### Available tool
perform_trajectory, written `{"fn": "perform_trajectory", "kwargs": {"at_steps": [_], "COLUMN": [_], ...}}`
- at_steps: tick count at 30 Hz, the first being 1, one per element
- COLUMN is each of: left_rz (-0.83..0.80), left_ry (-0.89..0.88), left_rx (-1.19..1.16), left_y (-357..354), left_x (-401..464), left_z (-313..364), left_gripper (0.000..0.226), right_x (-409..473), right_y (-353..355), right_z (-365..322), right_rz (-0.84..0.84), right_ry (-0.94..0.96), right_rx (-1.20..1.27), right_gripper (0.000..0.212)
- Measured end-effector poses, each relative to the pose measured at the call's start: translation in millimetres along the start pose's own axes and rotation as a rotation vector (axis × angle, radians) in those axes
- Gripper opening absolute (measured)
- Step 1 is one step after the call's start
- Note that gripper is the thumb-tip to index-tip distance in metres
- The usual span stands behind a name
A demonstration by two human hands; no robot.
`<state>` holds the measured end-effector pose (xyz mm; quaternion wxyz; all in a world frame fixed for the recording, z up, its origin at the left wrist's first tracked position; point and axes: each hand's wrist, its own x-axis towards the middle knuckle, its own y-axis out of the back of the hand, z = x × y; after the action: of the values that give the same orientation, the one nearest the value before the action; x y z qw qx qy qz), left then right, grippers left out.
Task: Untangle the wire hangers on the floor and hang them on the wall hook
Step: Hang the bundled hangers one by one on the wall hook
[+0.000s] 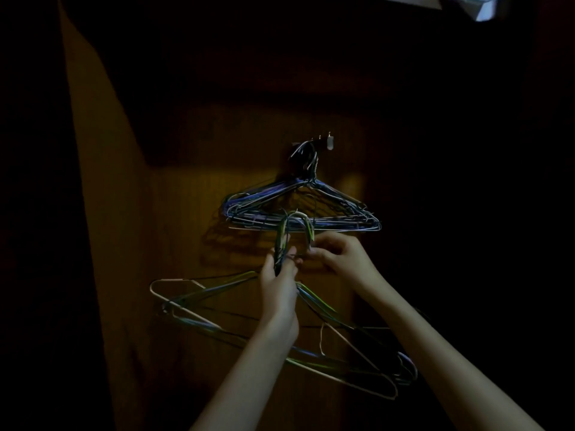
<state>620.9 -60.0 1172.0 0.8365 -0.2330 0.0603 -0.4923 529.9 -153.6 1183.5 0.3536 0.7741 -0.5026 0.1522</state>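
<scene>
The scene is very dark. A bunch of several wire hangers (186,309) hangs in front of me, green, white and dark, their necks gathered in my left hand (278,284). Their hook ends (295,223) curve up above that fist. My right hand (337,255) pinches the hook tips at their right side, fingers closed on the wire. Higher up, another bundle of several bluish and grey hangers (342,206) hangs from the wall hook (323,142) on the brown wall, just above and behind the held hooks.
The brown wooden wall panel (109,244) is lit only in its middle; both sides fall into black shadow. Something pale and crumpled (485,4) shows at the top right corner. Hanger shadows lie on the wall to the left of the hung bundle.
</scene>
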Motion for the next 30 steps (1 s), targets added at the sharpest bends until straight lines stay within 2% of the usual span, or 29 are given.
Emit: {"fn": "perform_trajectory", "kwargs": {"at_steps": [4,9,15,19,22,27,30], "left_rz": [0.012,0.019,0.01,0.006,0.016,0.053,0.069], "left_ry": [-0.019,-0.06,-0.111,-0.163,-0.184,-0.193,-0.211], "left_rx": [0.013,0.033,0.041,0.066,0.061,0.062,0.066], "left_y": [-10.1,-24.9,-40.6,-49.9,-52.8,-56.1,-55.9], "left_x": [21.3,51.6,74.7,87.9,98.3,120.6,131.9], "left_z": [-0.2,0.0,-2.7,0.2,4.0,6.1,5.5], "left_gripper": [0.038,0.048,0.047,0.029,0.025,0.037,0.035], "right_x": [5.6,13.1,28.8,52.1,76.9,118.5,143.3], "right_y": [20.8,46.6,61.9,68.5,79.1,89.9,90.6], "right_z": [13.3,33.5,50.3,50.0,49.6,55.1,66.7], "right_rz": [0.002,0.059,0.262,0.402,0.469,0.513,0.486], "right_ry": [-0.014,-0.04,0.035,0.121,0.138,0.12,0.077], "right_rx": [-0.047,-0.071,-0.145,-0.212,-0.201,-0.206,-0.232], "right_gripper": [0.016,0.023,0.014,0.009,0.007,0.006,0.007]}}
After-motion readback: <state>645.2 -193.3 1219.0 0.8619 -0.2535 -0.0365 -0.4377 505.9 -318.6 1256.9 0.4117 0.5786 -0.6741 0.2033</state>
